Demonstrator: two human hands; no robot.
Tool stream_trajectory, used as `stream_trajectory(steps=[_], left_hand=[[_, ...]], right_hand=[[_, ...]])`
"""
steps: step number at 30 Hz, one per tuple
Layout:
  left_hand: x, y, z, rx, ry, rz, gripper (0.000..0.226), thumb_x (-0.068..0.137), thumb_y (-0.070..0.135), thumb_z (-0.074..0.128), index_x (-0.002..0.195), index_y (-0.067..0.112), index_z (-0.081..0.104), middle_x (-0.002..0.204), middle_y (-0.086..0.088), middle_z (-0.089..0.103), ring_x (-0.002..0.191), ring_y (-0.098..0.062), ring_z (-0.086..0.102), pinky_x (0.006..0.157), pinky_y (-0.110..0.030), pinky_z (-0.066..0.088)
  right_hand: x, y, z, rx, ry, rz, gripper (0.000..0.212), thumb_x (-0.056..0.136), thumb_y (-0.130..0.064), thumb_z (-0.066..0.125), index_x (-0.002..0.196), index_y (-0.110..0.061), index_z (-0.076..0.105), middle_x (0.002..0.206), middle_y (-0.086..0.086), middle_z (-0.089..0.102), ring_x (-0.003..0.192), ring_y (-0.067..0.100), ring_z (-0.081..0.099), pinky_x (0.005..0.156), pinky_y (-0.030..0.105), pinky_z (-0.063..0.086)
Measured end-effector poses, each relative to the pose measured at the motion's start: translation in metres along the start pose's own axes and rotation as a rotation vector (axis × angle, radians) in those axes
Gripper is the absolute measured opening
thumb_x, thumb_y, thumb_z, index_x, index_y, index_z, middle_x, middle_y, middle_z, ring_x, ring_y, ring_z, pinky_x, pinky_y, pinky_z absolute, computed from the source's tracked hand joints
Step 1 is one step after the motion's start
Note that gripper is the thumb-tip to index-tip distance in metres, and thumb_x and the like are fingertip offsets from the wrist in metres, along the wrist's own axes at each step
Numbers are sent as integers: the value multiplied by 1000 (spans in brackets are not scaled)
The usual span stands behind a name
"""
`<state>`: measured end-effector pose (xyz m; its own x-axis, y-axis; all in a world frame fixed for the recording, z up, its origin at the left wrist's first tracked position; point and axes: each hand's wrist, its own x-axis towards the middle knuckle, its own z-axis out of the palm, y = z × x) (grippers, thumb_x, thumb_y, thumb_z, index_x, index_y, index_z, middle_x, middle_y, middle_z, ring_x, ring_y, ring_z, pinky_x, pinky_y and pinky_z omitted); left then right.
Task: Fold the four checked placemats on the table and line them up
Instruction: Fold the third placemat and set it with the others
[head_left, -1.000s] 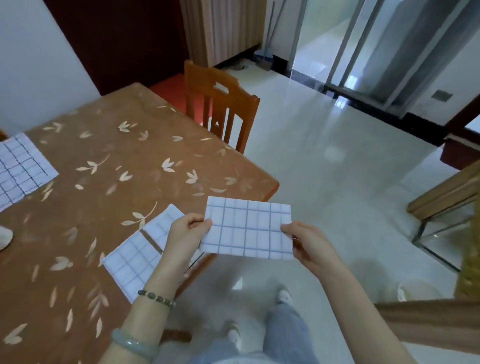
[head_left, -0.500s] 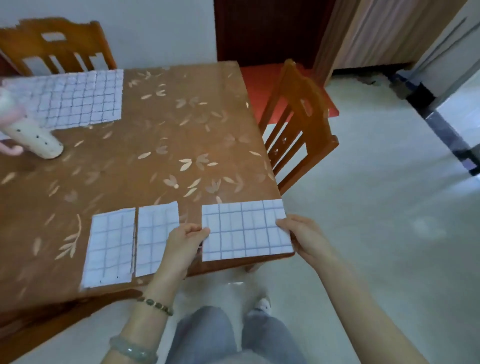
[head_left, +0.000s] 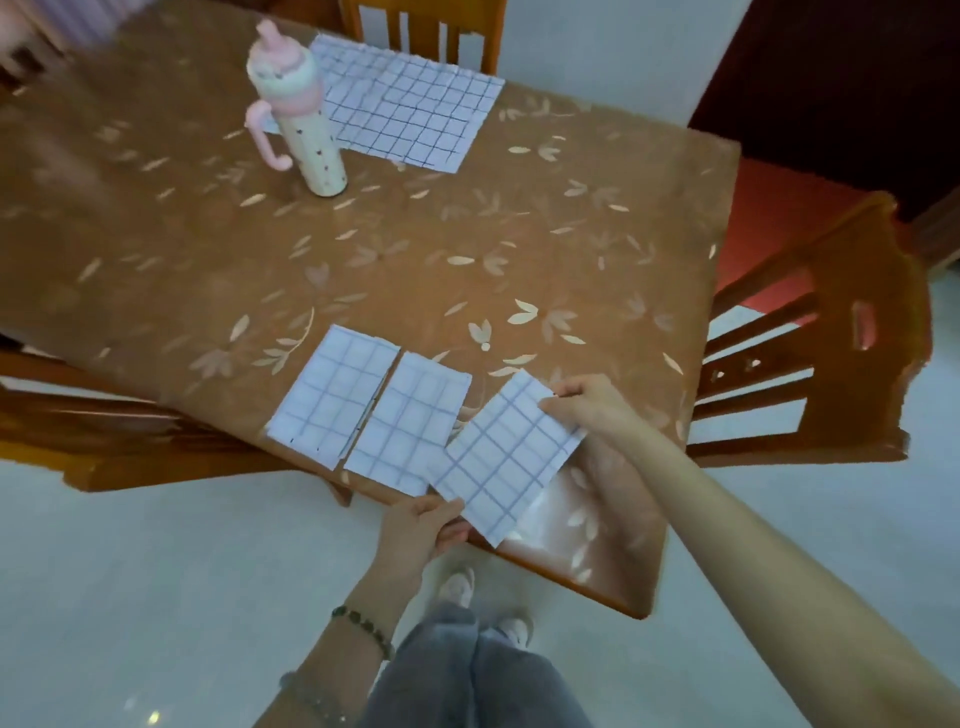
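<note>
- Head view: left hand (head_left: 423, 525) pinches the near corner of the held placemat (head_left: 506, 457); right hand (head_left: 582, 405) pinches its far corner.
- Held placemat is folded and tilted, at the near edge of the table (head_left: 467, 234), just right of the middle placemat (head_left: 408, 423) and the left placemat (head_left: 335, 395), both folded flat.
- Unfolded placemat (head_left: 410, 114) lies at the far side, beside the pink bottle (head_left: 298, 109).

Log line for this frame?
left hand and right hand hold folded placemat at near table edge | two folded placemats side by side | unfolded placemat far side by pink bottle
</note>
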<state>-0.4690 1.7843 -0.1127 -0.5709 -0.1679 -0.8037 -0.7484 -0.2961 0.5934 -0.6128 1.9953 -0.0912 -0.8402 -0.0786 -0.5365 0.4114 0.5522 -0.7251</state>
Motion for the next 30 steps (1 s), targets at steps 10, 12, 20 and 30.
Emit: stream_trajectory(steps=[10,12,20,30], left_hand=[[32,-25,15,63,156,-107,18,83,13,74,73,-2,71,73,-19,72,62,-20,66,75,-35,59],[35,-24,14,112,148,-99,20,83,14,73,76,-5,72,78,-23,72,62,-21,64,74,-34,57],[42,-19,8,367,85,-11,27,83,24,71,62,7,72,63,-11,71,57,-17,65,72,-37,61],[58,-39,13,1554,89,1025,61,93,50,34,135,10,52,142,-9,50,133,-26,45,110,-42,30]], right_hand=[[76,2,48,-317,-86,-54,33,75,-11,73,53,-4,50,56,0,40,54,11,37,52,26,28],[80,4,53,-344,-76,-59,33,76,-13,73,54,-11,49,57,-2,44,58,13,40,53,26,30],[87,13,62,-405,26,-106,19,74,-21,73,87,-12,63,84,2,57,85,19,54,72,29,39],[13,59,88,-812,130,-412,68,89,-45,22,143,-8,37,149,19,34,139,35,29,111,50,25]])
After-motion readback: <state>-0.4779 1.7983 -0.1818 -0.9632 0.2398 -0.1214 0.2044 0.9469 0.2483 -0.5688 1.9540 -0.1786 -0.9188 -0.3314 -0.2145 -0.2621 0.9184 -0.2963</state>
